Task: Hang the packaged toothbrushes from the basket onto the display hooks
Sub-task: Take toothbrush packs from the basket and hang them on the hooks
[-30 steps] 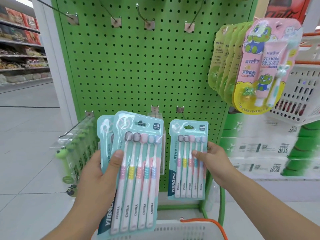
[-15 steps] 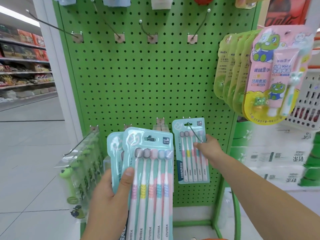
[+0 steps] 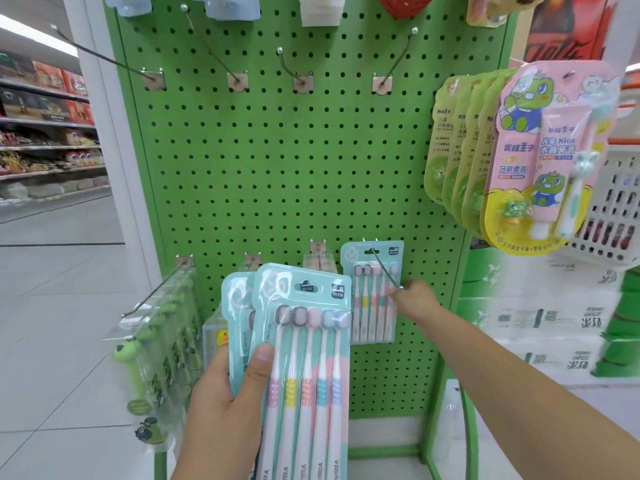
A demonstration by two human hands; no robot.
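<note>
My left hand (image 3: 221, 410) grips two teal toothbrush packs low in front of the green pegboard (image 3: 277, 168). The front pack (image 3: 308, 358) shows several coloured brushes, and the second pack (image 3: 237, 323) peeks out behind it on the left. A third teal pack (image 3: 367, 306) hangs flat against the board on a lower-row wire hook (image 3: 384, 271), which runs through its top hole. My right hand (image 3: 414, 299) reaches to this pack's right edge, just below the hook's tip, with its fingertips on the pack. The basket is out of view.
Pink and green children's toothbrush sets (image 3: 540, 150) hang on the board's right side. Clear packs with green frog brushes (image 3: 159, 341) fill the lower-left hook. Long bare hooks (image 3: 204, 53) jut from the upper row. A white crate (image 3: 616, 209) sits far right.
My right hand has slid the third pack along the hook until it lies against the pegboard. The view has tilted up and the basket has left the frame. My left hand keeps its two packs.
</note>
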